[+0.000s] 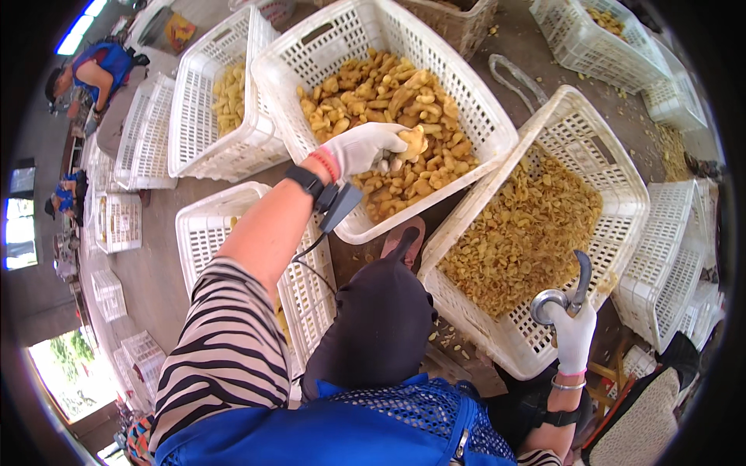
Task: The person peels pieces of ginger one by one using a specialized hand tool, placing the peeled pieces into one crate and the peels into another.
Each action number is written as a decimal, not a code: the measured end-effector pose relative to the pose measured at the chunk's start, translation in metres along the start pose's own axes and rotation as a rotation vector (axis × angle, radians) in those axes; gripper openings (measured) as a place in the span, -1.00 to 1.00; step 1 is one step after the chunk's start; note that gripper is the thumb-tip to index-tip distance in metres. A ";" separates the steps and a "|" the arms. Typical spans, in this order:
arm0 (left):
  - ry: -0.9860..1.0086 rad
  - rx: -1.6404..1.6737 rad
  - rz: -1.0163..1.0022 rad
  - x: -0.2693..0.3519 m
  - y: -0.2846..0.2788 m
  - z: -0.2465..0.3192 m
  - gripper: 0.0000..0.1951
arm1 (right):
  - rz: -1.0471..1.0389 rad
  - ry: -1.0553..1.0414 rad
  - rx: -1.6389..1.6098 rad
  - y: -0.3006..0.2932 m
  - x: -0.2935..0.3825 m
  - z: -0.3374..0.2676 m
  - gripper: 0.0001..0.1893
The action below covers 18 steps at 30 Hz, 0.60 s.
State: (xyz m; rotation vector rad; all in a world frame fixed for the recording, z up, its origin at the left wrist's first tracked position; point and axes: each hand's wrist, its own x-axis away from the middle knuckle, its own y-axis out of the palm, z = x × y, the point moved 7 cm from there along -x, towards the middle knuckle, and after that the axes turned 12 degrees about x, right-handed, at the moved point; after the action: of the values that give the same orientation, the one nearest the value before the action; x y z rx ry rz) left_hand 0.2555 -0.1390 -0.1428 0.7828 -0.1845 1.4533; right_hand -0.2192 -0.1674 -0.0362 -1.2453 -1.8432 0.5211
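My left hand [370, 150], in a white knit glove, grips a knobby piece of ginger [414, 143]. It is held above a white plastic crate [495, 125] with many ginger roots [379, 105] inside. My right hand [574, 338], also gloved in white, holds a knife with a short curved blade [581, 276]. A round metal piece [548, 306] sits against the same hand; what it is I cannot tell. Below the knife, a second white crate [626, 192] contains a thick layer of yellowish ginger peelings or scraps [518, 227].
At the left, a white crate [195, 122] holds paler ginger pieces, and another [195, 224] stands beside my left arm. More crates [658, 250] are stacked at the right. Scraps litter the floor [524, 73]. Another person [105, 70] bends over at the far left.
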 end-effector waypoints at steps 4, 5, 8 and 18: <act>0.094 0.239 -0.053 0.048 0.058 0.030 -0.58 | -0.038 0.017 -0.245 0.001 0.002 -0.014 -0.80; 0.110 0.210 -0.074 0.055 0.074 0.036 -0.56 | -0.059 0.034 -0.292 0.000 0.004 -0.016 -0.81; 0.189 0.074 -0.082 0.079 0.120 0.055 -0.43 | -0.122 0.060 -0.451 0.001 0.008 -0.022 -0.81; 0.127 0.141 -0.314 0.099 0.254 0.041 -0.11 | 0.053 -0.247 -0.758 -0.019 0.039 -0.074 -0.79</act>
State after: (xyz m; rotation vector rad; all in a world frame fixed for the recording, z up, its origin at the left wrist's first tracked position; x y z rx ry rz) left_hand 0.0485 -0.1014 0.0358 0.7913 0.1352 1.2204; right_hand -0.1760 -0.1483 0.0357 -1.7789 -2.3257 -0.0272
